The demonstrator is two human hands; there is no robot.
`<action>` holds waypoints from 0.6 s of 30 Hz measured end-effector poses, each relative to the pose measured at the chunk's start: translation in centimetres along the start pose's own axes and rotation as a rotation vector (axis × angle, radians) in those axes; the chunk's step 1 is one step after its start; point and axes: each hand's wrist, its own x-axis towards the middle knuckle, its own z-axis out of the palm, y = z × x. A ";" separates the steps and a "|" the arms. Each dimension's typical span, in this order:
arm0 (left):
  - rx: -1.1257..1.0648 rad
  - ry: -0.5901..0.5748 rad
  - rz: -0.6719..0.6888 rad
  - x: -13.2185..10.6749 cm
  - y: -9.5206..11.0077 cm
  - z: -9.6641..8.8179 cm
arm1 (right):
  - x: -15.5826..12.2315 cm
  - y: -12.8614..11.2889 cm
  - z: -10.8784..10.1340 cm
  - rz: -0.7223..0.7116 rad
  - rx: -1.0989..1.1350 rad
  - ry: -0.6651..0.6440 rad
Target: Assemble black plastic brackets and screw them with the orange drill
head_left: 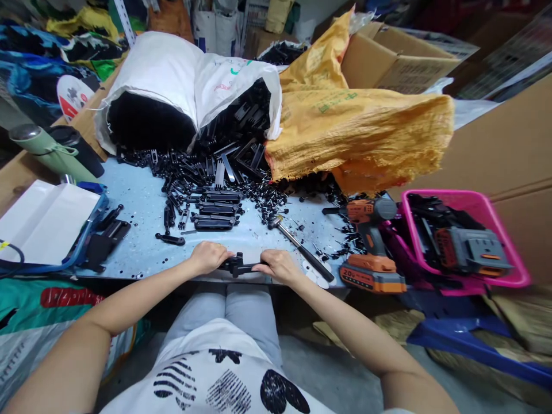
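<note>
My left hand (pixel 210 256) and my right hand (pixel 279 265) are both closed on one small black plastic part (pixel 238 266), each at one end of it. They hold it just above the near edge of the pale blue table (pixel 142 201). A pile of similar black plastic parts (pixel 215 172) spreads across the table's middle, spilling from a white sack (pixel 172 80). A hammer (pixel 297 244) lies just right of my right hand.
An orange cordless drill (pixel 371 247) stands at the table's right end beside a pink basket (pixel 466 241) holding a second tool. A yellow sack (pixel 357 126) and cardboard boxes lie behind. A white tray (pixel 43 218) and a green flask (pixel 47 152) sit at the left.
</note>
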 end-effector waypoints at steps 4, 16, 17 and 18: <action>0.087 -0.026 -0.129 -0.4 -0.2 -0.3 | 1.1 -2.1 -1.4 0.128 -0.066 -0.129; 0.144 0.005 -0.178 -1.0 1.4 -2.5 | 4.2 -4.3 -2.8 -0.245 -0.067 0.055; 0.149 0.006 -0.161 -1.0 1.4 -2.3 | 4.4 -4.3 -2.9 -0.284 -0.061 0.037; 0.154 0.006 -0.151 -1.0 1.4 -2.1 | 4.6 -4.2 -2.9 -0.319 -0.055 0.024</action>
